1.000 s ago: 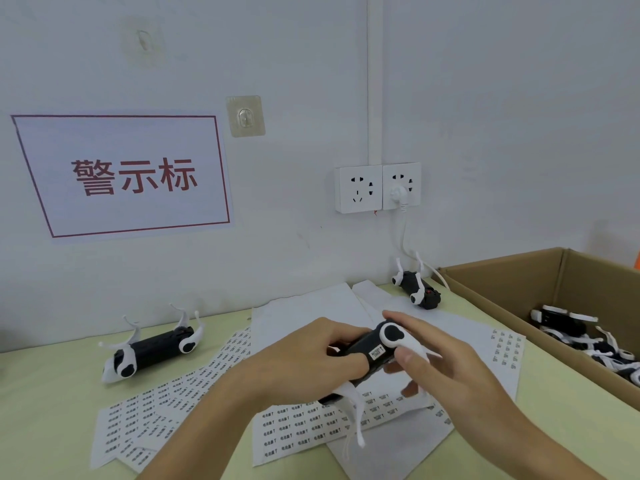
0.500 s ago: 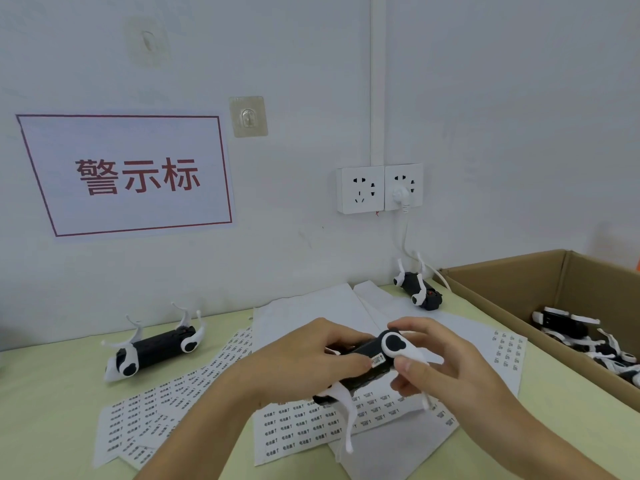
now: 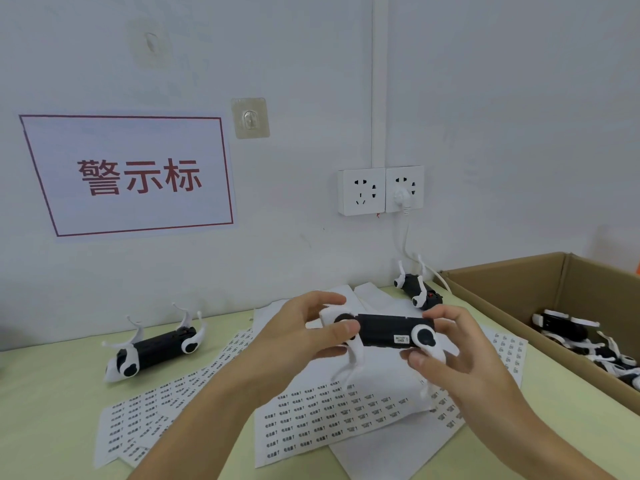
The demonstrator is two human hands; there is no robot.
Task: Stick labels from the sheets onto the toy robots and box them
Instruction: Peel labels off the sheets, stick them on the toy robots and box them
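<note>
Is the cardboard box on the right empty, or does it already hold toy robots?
Not empty: several black-and-white toy robots lie inside the open cardboard box.

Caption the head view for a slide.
Both hands, left hand and right hand, hold a labelled toy robot above the label sheets.

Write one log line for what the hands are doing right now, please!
left hand grips toy robot | right hand grips other end | label on | box next
</note>
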